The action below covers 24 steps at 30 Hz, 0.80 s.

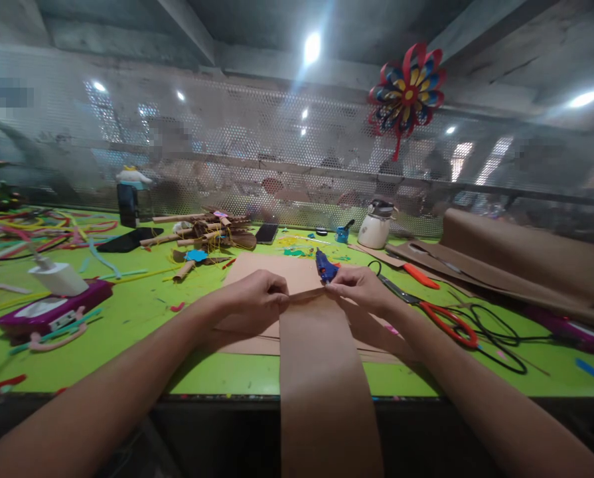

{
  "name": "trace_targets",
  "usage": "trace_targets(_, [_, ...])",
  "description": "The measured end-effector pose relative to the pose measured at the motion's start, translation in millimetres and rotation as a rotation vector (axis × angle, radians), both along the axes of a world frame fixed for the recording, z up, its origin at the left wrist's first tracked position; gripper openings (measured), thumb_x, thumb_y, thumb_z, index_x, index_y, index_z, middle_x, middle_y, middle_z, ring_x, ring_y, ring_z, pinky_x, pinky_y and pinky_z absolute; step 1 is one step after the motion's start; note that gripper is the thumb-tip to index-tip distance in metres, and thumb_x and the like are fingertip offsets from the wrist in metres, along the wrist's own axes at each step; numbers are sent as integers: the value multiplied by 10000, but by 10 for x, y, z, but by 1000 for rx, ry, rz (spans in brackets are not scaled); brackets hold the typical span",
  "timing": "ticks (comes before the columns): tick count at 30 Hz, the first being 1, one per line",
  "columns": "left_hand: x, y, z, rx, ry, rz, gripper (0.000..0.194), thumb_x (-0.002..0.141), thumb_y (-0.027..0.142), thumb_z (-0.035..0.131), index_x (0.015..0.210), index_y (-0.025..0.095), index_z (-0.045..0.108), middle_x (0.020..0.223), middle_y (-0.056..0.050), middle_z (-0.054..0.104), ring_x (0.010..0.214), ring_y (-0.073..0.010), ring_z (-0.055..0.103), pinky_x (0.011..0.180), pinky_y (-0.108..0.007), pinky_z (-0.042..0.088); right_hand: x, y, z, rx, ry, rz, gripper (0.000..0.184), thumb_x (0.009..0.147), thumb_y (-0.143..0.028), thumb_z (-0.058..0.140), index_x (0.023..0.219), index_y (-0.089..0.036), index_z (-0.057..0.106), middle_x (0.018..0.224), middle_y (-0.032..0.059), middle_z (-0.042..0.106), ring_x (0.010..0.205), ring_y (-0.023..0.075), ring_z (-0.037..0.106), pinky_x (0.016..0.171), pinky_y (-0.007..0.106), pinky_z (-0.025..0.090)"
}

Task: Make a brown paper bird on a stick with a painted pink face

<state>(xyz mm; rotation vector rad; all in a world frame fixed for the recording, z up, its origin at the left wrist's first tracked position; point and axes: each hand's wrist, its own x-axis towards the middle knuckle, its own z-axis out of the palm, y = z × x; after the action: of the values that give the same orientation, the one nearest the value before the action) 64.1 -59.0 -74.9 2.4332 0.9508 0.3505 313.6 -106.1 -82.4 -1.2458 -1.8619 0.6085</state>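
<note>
A long strip of brown kraft paper (321,372) runs toward me and hangs over the table's front edge. At its far end is a crosswise fold or edge. My left hand (264,292) pinches the left end of that edge, fingers curled in. My right hand (359,289) pinches the right end between thumb and fingers. Just past my right fingertips is a blue glue gun (325,267), partly hidden by the hand; it appears to lie there ungripped. More flat brown paper (249,345) lies under the strip and my hands.
Right of me are orange-handled scissors (448,322), an orange-handled knife (421,275), a black cord and a large brown paper roll (520,259). A purple power strip (55,309) and coloured strips lie left. Behind stand a stick bundle (210,232), phone (267,233) and cream jug (375,229).
</note>
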Motion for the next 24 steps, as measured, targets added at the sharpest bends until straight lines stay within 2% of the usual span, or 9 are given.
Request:
trace_targets(4, [2,-3,4,44,44,46,191,762,295,455,672,165,562,614,15,532,572,-120,454,488,-213,278,27,18,-30,-90,77,53,298,733,-392,628,607,-123,650,503,7,546,486,102,467,489,230,341])
trace_targets(9, [-7,81,33,104,0,-40,197,797,283,454,710,158,579,661,-10,570,614,-135,479,558,-234,327,40,6,-43,-106,208,69,289,707,-400,677,633,-121,669,468,-17,507,428,80,422,445,222,326])
trace_targets(11, [-15,95,47,108,-70,-67,170,800,277,480,753,155,589,716,-24,590,665,-147,503,608,-247,357,31,-21,-8,-107,325,106,292,728,-405,661,653,-123,674,511,-3,538,451,89,451,455,226,363])
trace_targets(13, [-18,78,60,6,-171,-118,177,822,292,491,791,149,592,738,-31,590,691,-151,523,639,-258,387,18,-51,38,-140,498,190,305,789,-418,596,748,-130,688,630,33,609,547,115,530,542,251,439])
trace_targets(16, [17,3,59,-309,-350,-204,219,863,320,483,836,131,591,768,-52,607,712,-152,565,680,-284,435,-4,-84,90,-209,651,307,289,819,-386,573,1009,-187,661,849,56,663,722,142,598,698,287,478])
trace_targets(18, [74,-62,34,-495,-436,-235,208,862,316,505,848,125,586,795,-67,627,722,-154,587,708,-306,455,-29,-93,98,-193,573,333,363,760,-341,655,1101,-222,625,943,50,661,788,154,604,725,284,476])
trace_targets(20, [146,-123,-5,-595,-475,-255,189,853,302,528,843,122,585,796,-69,636,717,-152,591,724,-317,462,-68,-101,91,-146,400,367,409,736,-327,682,1124,-216,618,1001,58,649,855,174,595,754,293,470])
trace_targets(22, [213,-169,-48,-613,-486,-271,172,835,283,553,826,116,597,783,-58,631,712,-143,581,726,-302,457,-118,-116,85,-101,212,417,372,787,-349,625,1125,-195,621,1011,70,641,897,182,578,793,307,454])
trace_targets(24, [260,-195,-87,-583,-500,-255,155,807,271,583,806,118,605,752,-34,615,675,-121,556,683,-263,447,-169,-140,89,-60,62,441,308,840,-359,552,1078,-185,641,950,63,634,854,166,568,781,300,441])
